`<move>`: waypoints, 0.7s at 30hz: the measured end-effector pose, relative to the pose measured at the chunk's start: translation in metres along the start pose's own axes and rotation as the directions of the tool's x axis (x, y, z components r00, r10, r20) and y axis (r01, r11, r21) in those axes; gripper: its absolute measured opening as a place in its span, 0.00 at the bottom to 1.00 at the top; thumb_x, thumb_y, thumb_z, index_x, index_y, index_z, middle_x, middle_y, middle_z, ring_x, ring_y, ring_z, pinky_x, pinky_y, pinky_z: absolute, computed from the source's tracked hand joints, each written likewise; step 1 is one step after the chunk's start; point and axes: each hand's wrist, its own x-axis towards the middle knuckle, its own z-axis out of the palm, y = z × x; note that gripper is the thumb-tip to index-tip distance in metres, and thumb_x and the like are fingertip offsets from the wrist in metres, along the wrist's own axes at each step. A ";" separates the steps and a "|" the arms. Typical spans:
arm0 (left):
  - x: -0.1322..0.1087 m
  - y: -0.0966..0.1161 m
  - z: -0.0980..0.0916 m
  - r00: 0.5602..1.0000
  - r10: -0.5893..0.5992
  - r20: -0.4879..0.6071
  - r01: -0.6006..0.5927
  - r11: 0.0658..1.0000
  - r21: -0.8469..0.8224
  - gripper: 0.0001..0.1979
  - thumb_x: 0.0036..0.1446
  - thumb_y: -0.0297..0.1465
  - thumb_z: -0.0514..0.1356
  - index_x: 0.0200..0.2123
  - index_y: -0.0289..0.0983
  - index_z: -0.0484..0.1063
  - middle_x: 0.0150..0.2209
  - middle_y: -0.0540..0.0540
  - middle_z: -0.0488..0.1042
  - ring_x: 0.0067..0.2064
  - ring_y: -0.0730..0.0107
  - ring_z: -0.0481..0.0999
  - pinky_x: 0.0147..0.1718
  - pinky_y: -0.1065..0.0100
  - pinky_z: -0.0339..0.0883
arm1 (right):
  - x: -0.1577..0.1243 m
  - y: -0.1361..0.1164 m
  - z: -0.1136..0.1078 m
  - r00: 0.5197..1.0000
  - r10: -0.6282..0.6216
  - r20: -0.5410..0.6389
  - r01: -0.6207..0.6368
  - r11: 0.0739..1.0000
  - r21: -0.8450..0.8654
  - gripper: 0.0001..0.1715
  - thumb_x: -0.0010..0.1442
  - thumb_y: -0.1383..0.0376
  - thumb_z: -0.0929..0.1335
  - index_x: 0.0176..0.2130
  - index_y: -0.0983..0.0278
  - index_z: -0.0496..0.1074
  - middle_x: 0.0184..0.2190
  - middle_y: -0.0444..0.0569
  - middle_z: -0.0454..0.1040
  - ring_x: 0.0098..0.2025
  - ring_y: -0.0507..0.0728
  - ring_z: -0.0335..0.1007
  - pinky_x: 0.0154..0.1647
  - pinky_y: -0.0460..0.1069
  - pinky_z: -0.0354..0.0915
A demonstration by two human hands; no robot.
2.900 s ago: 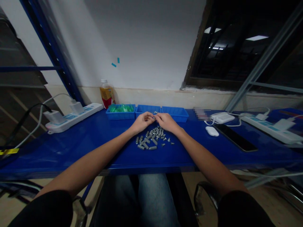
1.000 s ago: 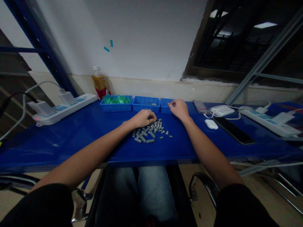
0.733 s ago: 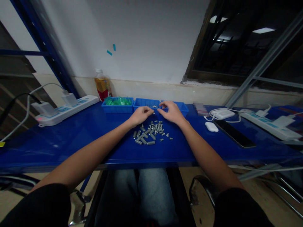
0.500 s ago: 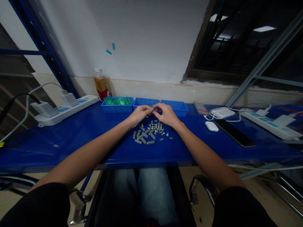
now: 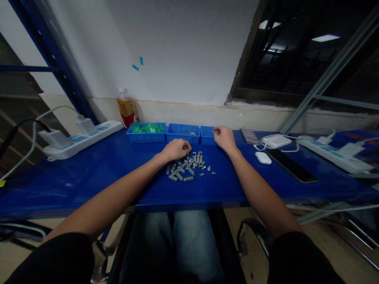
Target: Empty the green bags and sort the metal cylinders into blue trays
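My left hand (image 5: 177,149) is closed, fingertips pinched together just above the far edge of a pile of metal parts; whatever it may hold is hidden. The pile has hexagonal standoffs (image 5: 179,176) on the left and small screws (image 5: 197,158) on the right, with a few screws lying apart. My right hand (image 5: 224,138) reaches over the right blue bin (image 5: 206,139). A small metal part (image 5: 213,131) is pinched between its thumb and fingers, too small to name exactly. Some metal pieces (image 5: 192,133) lie in the middle blue bin (image 5: 181,138).
The left blue bin (image 5: 146,137) holds green plastic bags (image 5: 147,127), with a drink bottle (image 5: 127,108) behind. Power strips (image 5: 84,139) lie at both sides. To the right are a phone (image 5: 291,165), a white earbud case (image 5: 263,157) and a white charger (image 5: 276,141).
My hands were together above the pile and have parted. The right moved right to the right bin with a small metal part; the left came down nearer the pile.
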 end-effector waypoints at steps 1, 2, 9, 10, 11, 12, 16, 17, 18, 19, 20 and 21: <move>0.000 -0.001 -0.001 1.000 -0.013 -0.001 0.013 1.000 0.023 0.10 0.46 0.26 0.57 0.32 0.39 0.76 0.30 0.50 0.78 0.31 0.69 0.75 0.28 0.71 0.60 | 0.000 0.001 0.000 1.000 0.009 0.018 -0.009 1.000 -0.020 0.16 0.54 0.72 0.61 0.39 0.66 0.75 0.39 0.54 0.77 0.41 0.58 0.71 0.45 0.50 0.63; -0.001 -0.001 -0.002 1.000 -0.019 -0.010 0.019 0.999 0.032 0.11 0.46 0.24 0.57 0.33 0.39 0.76 0.31 0.50 0.78 0.32 0.69 0.75 0.29 0.71 0.61 | -0.001 0.000 0.000 1.000 0.001 0.028 0.000 1.000 -0.028 0.16 0.55 0.72 0.61 0.39 0.66 0.75 0.39 0.53 0.76 0.41 0.58 0.71 0.46 0.50 0.62; 0.000 0.001 -0.008 0.986 -0.134 -0.103 0.069 0.877 -0.475 0.13 0.46 0.24 0.58 0.38 0.35 0.64 0.27 0.50 0.73 0.29 0.72 0.71 0.30 0.71 0.62 | -0.015 -0.044 0.001 0.915 -0.397 0.068 0.374 0.900 0.224 0.11 0.55 0.66 0.67 0.40 0.65 0.73 0.33 0.49 0.74 0.37 0.56 0.69 0.41 0.49 0.63; 0.000 0.003 -0.010 0.981 -0.167 -0.103 0.078 0.815 -0.574 0.13 0.47 0.25 0.58 0.39 0.35 0.63 0.27 0.50 0.72 0.29 0.72 0.71 0.29 0.71 0.62 | -0.018 -0.050 0.002 0.890 -0.448 0.083 0.414 0.872 0.262 0.11 0.55 0.67 0.67 0.40 0.65 0.73 0.33 0.49 0.74 0.37 0.56 0.69 0.41 0.49 0.63; 0.001 0.006 -0.012 0.976 -0.196 -0.095 0.088 0.753 -0.652 0.14 0.47 0.26 0.59 0.39 0.36 0.63 0.27 0.50 0.72 0.28 0.73 0.70 0.29 0.71 0.61 | -0.020 -0.056 0.003 0.873 -0.480 0.093 0.438 0.852 0.287 0.10 0.55 0.67 0.67 0.40 0.65 0.73 0.33 0.49 0.74 0.36 0.55 0.69 0.40 0.49 0.63; 0.001 0.008 -0.014 0.973 -0.217 -0.082 0.097 0.700 -0.708 0.14 0.47 0.26 0.59 0.39 0.36 0.62 0.27 0.50 0.72 0.28 0.73 0.70 0.29 0.72 0.61 | -0.023 -0.060 0.004 0.865 -0.492 0.099 0.446 0.843 0.301 0.09 0.55 0.68 0.67 0.39 0.65 0.73 0.33 0.49 0.74 0.36 0.55 0.69 0.40 0.49 0.62; -0.002 0.011 -0.025 0.975 -0.221 -0.033 0.122 0.649 -0.751 0.15 0.47 0.28 0.60 0.40 0.36 0.63 0.30 0.48 0.73 0.30 0.73 0.71 0.30 0.71 0.61 | -0.026 -0.069 0.004 0.878 -0.466 0.109 0.416 0.855 0.308 0.07 0.58 0.68 0.65 0.36 0.65 0.74 0.31 0.49 0.76 0.33 0.54 0.69 0.37 0.48 0.62; -0.003 0.010 -0.029 0.982 -0.189 -0.016 0.123 0.700 -0.704 0.15 0.48 0.29 0.60 0.41 0.36 0.64 0.30 0.48 0.74 0.30 0.72 0.71 0.31 0.71 0.61 | -0.025 -0.068 0.003 0.882 -0.460 0.108 0.411 0.860 0.303 0.07 0.58 0.67 0.65 0.35 0.65 0.74 0.31 0.49 0.76 0.33 0.54 0.70 0.36 0.48 0.62; -0.005 0.009 -0.033 0.989 -0.147 0.011 0.122 0.774 -0.621 0.15 0.48 0.31 0.60 0.41 0.36 0.65 0.29 0.48 0.74 0.30 0.72 0.71 0.31 0.71 0.61 | -0.023 -0.066 0.002 0.889 -0.446 0.101 0.403 0.868 0.290 0.07 0.59 0.66 0.65 0.35 0.65 0.74 0.31 0.49 0.76 0.33 0.54 0.70 0.36 0.48 0.62; -0.007 0.006 -0.038 0.993 -0.104 0.061 0.120 0.855 -0.505 0.14 0.48 0.33 0.61 0.40 0.35 0.67 0.28 0.48 0.74 0.30 0.71 0.71 0.31 0.71 0.60 | -0.021 -0.062 0.000 0.902 -0.422 0.088 0.387 0.882 0.268 0.08 0.59 0.65 0.65 0.35 0.65 0.74 0.31 0.49 0.76 0.33 0.55 0.70 0.36 0.48 0.62; -0.009 0.003 -0.043 0.988 -0.067 0.137 0.114 0.922 -0.371 0.14 0.47 0.35 0.62 0.38 0.35 0.70 0.27 0.48 0.75 0.29 0.71 0.71 0.30 0.71 0.59 | -0.018 -0.057 -0.001 0.920 -0.386 0.071 0.360 0.902 0.240 0.08 0.59 0.65 0.65 0.34 0.65 0.74 0.31 0.49 0.76 0.33 0.55 0.70 0.37 0.48 0.62; -0.011 0.000 -0.048 0.973 -0.046 0.227 0.103 0.965 -0.242 0.14 0.46 0.37 0.63 0.35 0.35 0.72 0.26 0.49 0.75 0.28 0.70 0.71 0.29 0.71 0.58 | -0.015 -0.050 -0.002 0.940 -0.338 0.050 0.322 0.924 0.205 0.09 0.59 0.64 0.65 0.34 0.65 0.74 0.31 0.49 0.76 0.34 0.55 0.71 0.37 0.48 0.62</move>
